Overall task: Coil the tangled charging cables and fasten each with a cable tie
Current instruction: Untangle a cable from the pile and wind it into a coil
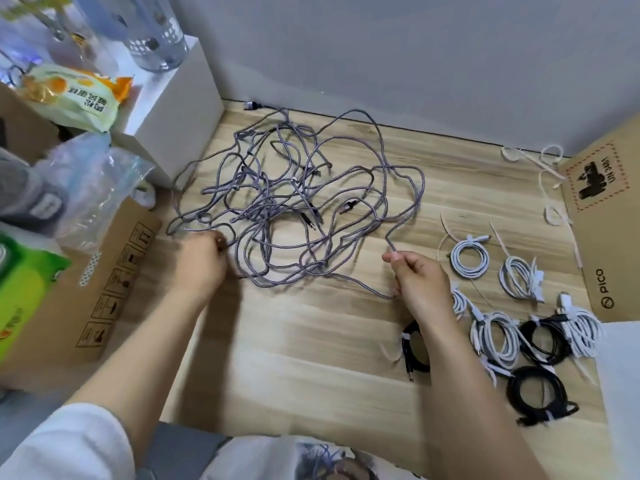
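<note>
A big tangle of grey braided charging cables (284,199) sprawls over the middle of the wooden floor (311,358). My left hand (201,261) pinches a strand at the tangle's near-left edge. My right hand (420,282) pinches another grey strand at the tangle's near-right side, with the cable running up from my fingertips. Several coiled and tied cables lie at the right: white coils (470,257) and black coils (538,396). Loose pale cable ties (550,174) are scattered at the far right.
A brown cardboard box (104,289) stands at the left with plastic bags (93,188) and a green pack (24,289) on it. A white block (180,98) sits in the back-left corner. Another cardboard box (606,216) lies at the right, next to the grey wall (415,57).
</note>
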`<state>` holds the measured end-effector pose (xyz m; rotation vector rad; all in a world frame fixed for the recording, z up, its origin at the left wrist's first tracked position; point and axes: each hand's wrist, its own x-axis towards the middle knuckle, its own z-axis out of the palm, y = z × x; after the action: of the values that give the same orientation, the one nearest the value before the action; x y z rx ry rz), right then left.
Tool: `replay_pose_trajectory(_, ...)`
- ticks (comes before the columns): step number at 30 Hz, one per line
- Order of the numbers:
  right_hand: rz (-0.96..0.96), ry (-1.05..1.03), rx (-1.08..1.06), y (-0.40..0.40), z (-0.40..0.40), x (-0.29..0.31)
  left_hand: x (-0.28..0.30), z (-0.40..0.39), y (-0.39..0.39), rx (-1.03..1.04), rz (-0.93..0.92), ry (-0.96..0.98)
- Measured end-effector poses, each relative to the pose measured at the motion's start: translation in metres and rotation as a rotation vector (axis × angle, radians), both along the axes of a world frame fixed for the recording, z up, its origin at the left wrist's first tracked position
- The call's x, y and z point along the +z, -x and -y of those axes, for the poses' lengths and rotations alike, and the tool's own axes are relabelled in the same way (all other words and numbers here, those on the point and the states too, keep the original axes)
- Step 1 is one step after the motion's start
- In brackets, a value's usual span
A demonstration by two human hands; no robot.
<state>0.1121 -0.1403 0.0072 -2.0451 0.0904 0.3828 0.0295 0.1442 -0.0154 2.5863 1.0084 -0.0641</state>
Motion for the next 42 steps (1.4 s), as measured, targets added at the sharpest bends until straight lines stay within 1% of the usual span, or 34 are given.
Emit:
replay_pose_trajectory(3, 0.024, 0.07, 0.031, 0.004, -0.007, 0.002, -0.007, -0.003, -0.001, -0.078, -0.102, -0.037)
replay_pose_trajectory(6, 0.012, 0.132, 0.082, 0.009, -0.02, 0.007, -0.017, -0.005, 0.0, -0.184, -0.139, -0.083)
replay_pose_trajectory(7, 0.019, 0.169, 0.111, 0.011, -0.026, 0.01, -0.018, -0.007, 0.0, -0.217, -0.121, -0.087)
replay_pose_trajectory(8, 0.038, 0.211, 0.145, 0.013, -0.03, 0.013, -0.016, -0.007, 0.0, -0.23, -0.068, -0.077)
replay_pose_trajectory(10, 0.072, 0.298, 0.21, 0.015, -0.038, 0.016, -0.004, -0.005, 0.0, -0.187, 0.171, 0.02)
replay_pose_trajectory(11, 0.072, 0.352, 0.232, 0.017, -0.044, 0.017, 0.007, -0.002, -0.001, -0.158, 0.318, 0.107)
replay_pose_trajectory(13, 0.05, 0.468, 0.302, 0.019, -0.053, 0.018, 0.039, 0.012, 0.002, -0.124, 0.528, 0.336)
replay_pose_trajectory(15, 0.045, 0.501, 0.354, 0.024, -0.068, 0.017, 0.067, 0.024, 0.01, -0.162, 0.624, 0.574)
replay_pose_trajectory(17, 0.063, 0.391, 0.334, 0.023, -0.081, 0.013, 0.083, 0.04, 0.014, -0.264, 0.638, 0.774)
replay_pose_trajectory(18, 0.05, 0.286, 0.272, 0.025, -0.091, 0.01, 0.085, 0.043, 0.019, -0.316, 0.625, 0.845)
replay_pose_trajectory(19, -0.002, 0.16, 0.172, 0.025, -0.098, 0.007, 0.085, 0.048, 0.022, -0.363, 0.599, 0.888)
replay_pose_trajectory(21, -0.098, -0.135, -0.028, 0.025, -0.11, 0.003, 0.08, 0.052, 0.031, -0.442, 0.516, 0.902)
replay_pose_trajectory(22, -0.113, -0.248, -0.109, 0.026, -0.116, 0.004, 0.076, 0.052, 0.035, -0.476, 0.473, 0.882)
replay_pose_trajectory(24, -0.12, -0.344, -0.193, 0.03, -0.123, 0.013, 0.068, 0.05, 0.042, -0.542, 0.387, 0.852)
replay_pose_trajectory(26, -0.19, -0.372, -0.107, 0.041, -0.127, 0.033, 0.063, 0.049, 0.048, -0.629, 0.31, 0.87)
replay_pose_trajectory(28, -0.301, -0.375, 0.094, 0.055, -0.129, 0.051, 0.063, 0.05, 0.051, -0.726, 0.266, 0.894)
replay_pose_trajectory(29, -0.315, -0.362, 0.2, 0.062, -0.131, 0.058, 0.062, 0.051, 0.052, -0.757, 0.254, 0.911)
replay_pose_trajectory(30, -0.29, -0.343, 0.284, 0.068, -0.132, 0.062, 0.062, 0.053, 0.053, -0.761, 0.238, 0.938)
replay_pose_trajectory(31, -0.254, -0.342, 0.323, 0.072, -0.134, 0.063, 0.06, 0.053, 0.053, -0.755, 0.227, 0.966)
replay_pose_trajectory(33, -0.197, -0.351, 0.309, 0.076, -0.135, 0.063, 0.059, 0.051, 0.054, -0.692, 0.216, 1.067)
replay_pose_trajectory(34, -0.157, -0.34, 0.296, 0.077, -0.134, 0.064, 0.059, 0.048, 0.055, -0.615, 0.21, 1.175)
replay_pose_trajectory(36, -0.046, -0.281, 0.298, 0.077, -0.131, 0.066, 0.059, 0.036, 0.053, -0.359, 0.221, 1.464)
replay_pose_trajectory(37, 0.021, -0.219, 0.312, 0.077, -0.129, 0.068, 0.059, 0.027, 0.051, -0.228, 0.244, 1.678)
replay_pose_trajectory(38, 0.086, -0.143, 0.334, 0.077, -0.125, 0.071, 0.061, 0.019, 0.048, -0.112, 0.331, 1.891)
replay_pose_trajectory(39, 0.148, -0.068, 0.355, 0.076, -0.122, 0.073, 0.065, 0.01, 0.044, 0.005, 0.484, 2.049)
replay_pose_trajectory(40, 0.186, -0.026, 0.366, 0.076, -0.118, 0.076, 0.069, 0.003, 0.04, 0.14, 0.659, 2.145)
replay_pose_trajectory(41, 0.197, -0.019, 0.369, 0.075, -0.113, 0.078, 0.072, -0.004, 0.032, 0.32, 0.812, 2.169)
replay_pose_trajectory(42, 0.192, -0.025, 0.368, 0.074, -0.109, 0.078, 0.075, -0.01, 0.026, 0.487, 0.915, 2.154)
